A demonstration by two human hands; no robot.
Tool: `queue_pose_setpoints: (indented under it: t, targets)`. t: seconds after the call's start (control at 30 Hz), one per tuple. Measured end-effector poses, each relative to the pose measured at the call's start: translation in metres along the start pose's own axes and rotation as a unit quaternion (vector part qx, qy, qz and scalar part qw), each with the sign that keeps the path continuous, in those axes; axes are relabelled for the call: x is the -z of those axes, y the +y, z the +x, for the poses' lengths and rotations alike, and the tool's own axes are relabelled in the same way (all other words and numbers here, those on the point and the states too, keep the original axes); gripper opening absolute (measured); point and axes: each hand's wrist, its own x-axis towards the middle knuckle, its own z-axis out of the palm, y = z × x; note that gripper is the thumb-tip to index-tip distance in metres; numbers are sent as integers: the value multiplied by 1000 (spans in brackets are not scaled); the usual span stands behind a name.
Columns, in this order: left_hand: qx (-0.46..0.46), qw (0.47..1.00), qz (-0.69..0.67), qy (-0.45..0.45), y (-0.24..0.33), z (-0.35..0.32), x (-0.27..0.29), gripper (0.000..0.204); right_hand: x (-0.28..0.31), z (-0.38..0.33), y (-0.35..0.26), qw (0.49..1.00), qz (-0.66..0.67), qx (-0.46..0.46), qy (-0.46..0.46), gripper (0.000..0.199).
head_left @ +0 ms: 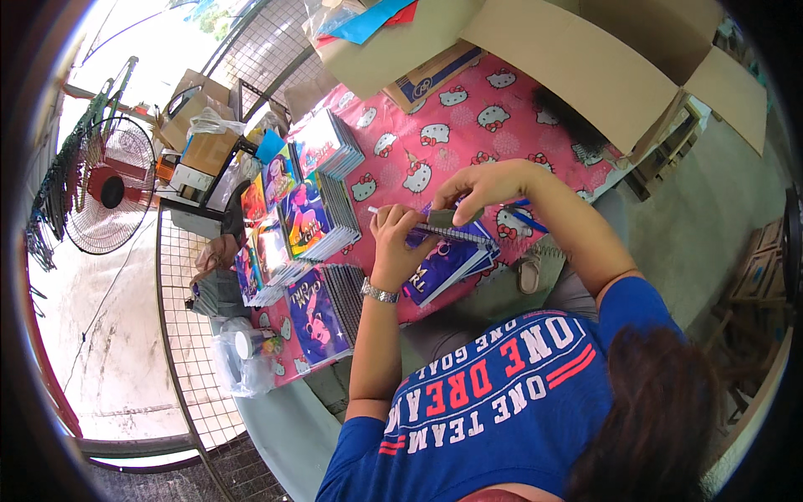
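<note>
My left hand [394, 238], with a metal watch at the wrist, is closed around the upper left end of a spiral notebook [473, 239] held tilted above the table. My right hand [488, 186] is bent down over the notebook's wire edge. Its fingers grip a small dark grey-green block [452, 219], which lies along the wire spiral; its exact kind does not show. Under the raised notebook lie purple notebooks [437, 273], partly hidden by my left hand. To the left of my left forearm stands a stack of purple spiral notebooks [319, 311].
Further stacks of colourful notebooks [306, 214] fill the table's left side. A pink cartoon-cat tablecloth [418, 174] covers the table. A large open cardboard box [577, 52] stands at the far right, a blue strap-like thing [527, 219] near my right forearm. A fan [110, 188] stands far left.
</note>
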Motion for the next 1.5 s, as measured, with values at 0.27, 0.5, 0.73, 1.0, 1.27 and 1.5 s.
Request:
queue_pose_setpoints:
  t: [0.27,0.5,0.73,1.0,1.27,1.5]
  targets:
    - [8,1000,-26,7,11,6,-3,37,5,-7,5,981,-175,42,77,49]
    - [12,998,-53,16,3,8,-1,40,10,10,14,988,123,98,-5,57]
    - [39,997,-65,10,-3,3,6,33,11,23,7,996,8,84,24,46]
    - [81,990,-112,12,-28,2,17,31,8,47,2,984,115,136,-30,34]
    - [151,970,-185,-35,-41,9,18,28,24,61,2,998,16,60,-25,41]
    - [175,939,-295,-26,-63,1,10,25,22,65,-6,995,-95,18,-6,40]
